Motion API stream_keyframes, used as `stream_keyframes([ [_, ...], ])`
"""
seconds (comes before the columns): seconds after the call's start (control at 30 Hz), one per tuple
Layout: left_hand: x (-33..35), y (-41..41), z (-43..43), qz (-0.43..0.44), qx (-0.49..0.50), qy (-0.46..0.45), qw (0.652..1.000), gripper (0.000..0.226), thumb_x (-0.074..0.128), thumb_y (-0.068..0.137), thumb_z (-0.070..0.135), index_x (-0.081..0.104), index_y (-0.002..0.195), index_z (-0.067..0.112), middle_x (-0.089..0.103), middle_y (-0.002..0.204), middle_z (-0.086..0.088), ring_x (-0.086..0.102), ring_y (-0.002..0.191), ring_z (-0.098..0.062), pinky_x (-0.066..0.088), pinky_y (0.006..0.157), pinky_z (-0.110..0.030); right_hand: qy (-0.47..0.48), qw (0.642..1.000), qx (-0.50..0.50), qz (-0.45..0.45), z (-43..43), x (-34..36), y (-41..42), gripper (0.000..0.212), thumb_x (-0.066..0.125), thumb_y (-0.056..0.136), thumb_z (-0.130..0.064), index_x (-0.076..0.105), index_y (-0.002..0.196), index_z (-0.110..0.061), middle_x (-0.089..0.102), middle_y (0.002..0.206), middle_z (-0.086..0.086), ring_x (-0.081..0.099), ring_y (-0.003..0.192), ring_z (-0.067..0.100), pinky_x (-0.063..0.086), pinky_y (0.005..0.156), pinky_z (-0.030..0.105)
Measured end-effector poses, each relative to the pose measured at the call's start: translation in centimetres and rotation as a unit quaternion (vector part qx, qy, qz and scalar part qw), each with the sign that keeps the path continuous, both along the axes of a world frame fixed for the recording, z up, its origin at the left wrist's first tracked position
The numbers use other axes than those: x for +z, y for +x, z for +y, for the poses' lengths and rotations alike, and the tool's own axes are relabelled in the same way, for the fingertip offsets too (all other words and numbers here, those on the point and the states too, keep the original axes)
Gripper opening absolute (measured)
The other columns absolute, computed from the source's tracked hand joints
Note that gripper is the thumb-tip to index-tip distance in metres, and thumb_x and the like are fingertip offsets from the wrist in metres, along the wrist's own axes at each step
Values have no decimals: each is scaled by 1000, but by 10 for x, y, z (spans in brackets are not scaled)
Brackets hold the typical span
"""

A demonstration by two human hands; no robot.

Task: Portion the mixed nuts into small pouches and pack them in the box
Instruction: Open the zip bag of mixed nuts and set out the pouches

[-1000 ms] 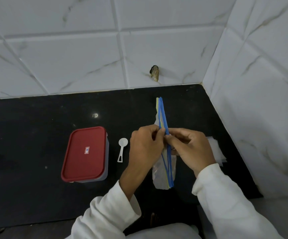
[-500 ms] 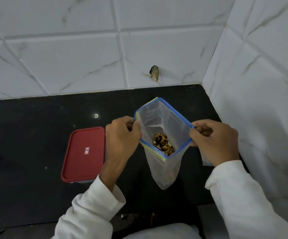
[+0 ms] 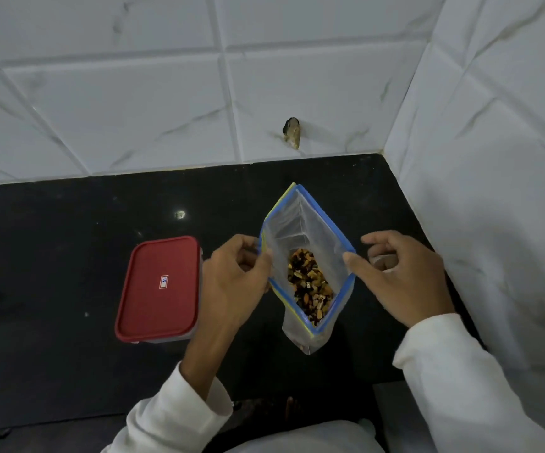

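The fingers of your left hand pinch the left rim of the clear zip bag. The thumb of your right hand touches the right rim, though you cannot tell if it grips. The bag gapes open between your hands above the black desk, with mixed nuts heaped at its bottom, and the box, red lid on, sits just left of your left hand.

Black stone counter, polished; back and right edges meet white marbled wall tiles at the far right corner. On it, left of centre: one box, red lid shut. Near the right edge: zip bag of mixed nuts; whether its base rests on the counter cannot be told.
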State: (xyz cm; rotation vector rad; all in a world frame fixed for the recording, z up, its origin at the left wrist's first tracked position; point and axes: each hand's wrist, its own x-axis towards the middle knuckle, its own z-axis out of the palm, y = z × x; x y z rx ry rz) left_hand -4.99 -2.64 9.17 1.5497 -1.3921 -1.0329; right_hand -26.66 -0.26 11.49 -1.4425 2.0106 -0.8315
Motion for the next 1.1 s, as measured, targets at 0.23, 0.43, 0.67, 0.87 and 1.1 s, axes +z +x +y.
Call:
stream_keyframes([
  [0.23, -8, 14, -1, 148, 125, 34, 980, 11, 63, 98, 11, 65, 109, 8, 74, 84, -8, 75, 75, -18, 58, 61, -22, -12, 998, -60, -25, -2, 7, -17, 12, 68, 87, -17, 67, 98, -21, 65, 82, -9, 63, 67, 4, 39, 52, 9],
  [0.43, -8, -12, 34, 163, 39, 213, 963, 32, 69, 92, 40, 59, 103, 11, 72, 78, -14, 71, 64, -23, 62, 62, -37, -35, 993, -62, -98, 14, -7, 9, 13, 71, 85, -19, 65, 94, -26, 65, 84, -10, 65, 74, 7, 48, 57, 12],
  [0.67, -8, -22, 50, 133, -43, 265, 954, 9, 65, 97, 25, 70, 102, 19, 78, 82, -2, 77, 73, -20, 61, 65, -31, 145, 984, 37, -100, 35, -17, 26, 57, 77, 72, -50, 43, 114, -34, 59, 93, -5, 61, 80, 8, 46, 62, 18],
  [0.87, 5, -16, 37, 237, 37, 205, 949, 19, 62, 98, 22, 70, 104, 7, 79, 91, -9, 77, 84, -20, 62, 71, -29, 110, 960, -45, -253, 32, -17, 17, 23, 68, 86, -17, 61, 107, -25, 73, 92, 1, 72, 85, 15, 59, 81, 43],
  [1.1, 2, -32, 14, 521, 99, 249, 810, 19, 45, 104, 3, 64, 103, 4, 76, 91, -10, 75, 83, -17, 64, 71, -29, 48, 782, -153, -602, 14, -12, 26, 15, 51, 97, -9, 66, 101, -7, 73, 92, 12, 72, 92, 20, 54, 87, 40],
])
